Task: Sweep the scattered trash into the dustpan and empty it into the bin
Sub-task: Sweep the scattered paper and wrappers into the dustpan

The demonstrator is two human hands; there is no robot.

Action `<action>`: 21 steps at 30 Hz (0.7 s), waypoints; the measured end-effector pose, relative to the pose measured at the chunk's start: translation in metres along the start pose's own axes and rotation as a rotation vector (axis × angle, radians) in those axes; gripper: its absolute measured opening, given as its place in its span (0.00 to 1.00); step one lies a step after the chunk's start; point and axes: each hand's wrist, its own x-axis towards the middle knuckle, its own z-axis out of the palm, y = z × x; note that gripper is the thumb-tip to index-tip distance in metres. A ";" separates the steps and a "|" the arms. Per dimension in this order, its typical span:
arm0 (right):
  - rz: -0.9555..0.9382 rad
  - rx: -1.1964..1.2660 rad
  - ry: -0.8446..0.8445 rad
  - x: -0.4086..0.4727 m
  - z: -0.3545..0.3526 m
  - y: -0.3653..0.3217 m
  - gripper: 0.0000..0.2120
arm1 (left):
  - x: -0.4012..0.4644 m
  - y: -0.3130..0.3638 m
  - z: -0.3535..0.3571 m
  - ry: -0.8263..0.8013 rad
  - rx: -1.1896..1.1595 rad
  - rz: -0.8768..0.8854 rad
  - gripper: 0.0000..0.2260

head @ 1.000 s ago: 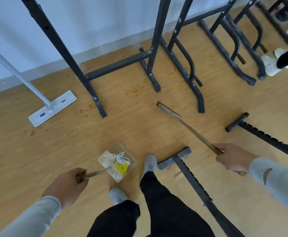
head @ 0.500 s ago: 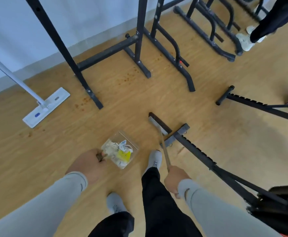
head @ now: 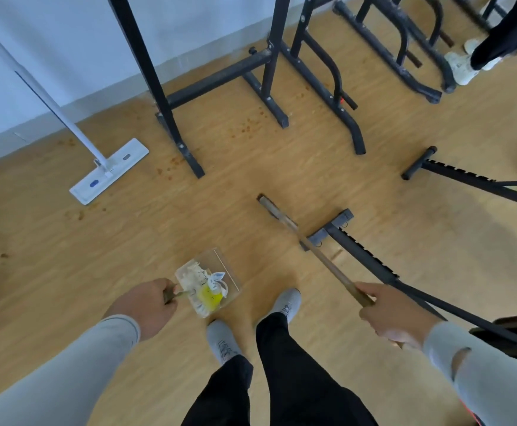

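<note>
left hand: grips the clear dustpan handle
dustpan load: white scraps, yellow piece
right hand: holds broom handle
broom head: on wooden floor

The clear dustpan holds white paper scraps and a yellow wrapper. The mop is white with blue marks, the floor tan woodgrain. Black frames stand over it; the broom handle is brown.

The dustpan is clear glossy plastic holding crumpled white paper; beside it, the floor is matt wood-grain, the broom handle dull wood.
</note>
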 end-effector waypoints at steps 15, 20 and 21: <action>-0.028 -0.182 -0.388 -0.039 0.162 -0.003 0.35 | 0.001 -0.031 0.013 0.037 -0.034 -0.007 0.09; 0.083 0.082 -0.312 -0.064 0.107 0.037 0.37 | -0.005 -0.035 0.014 0.061 -0.019 0.014 0.10; 0.101 0.119 -0.282 -0.072 0.098 0.046 0.37 | -0.006 -0.036 0.015 0.059 -0.025 0.018 0.10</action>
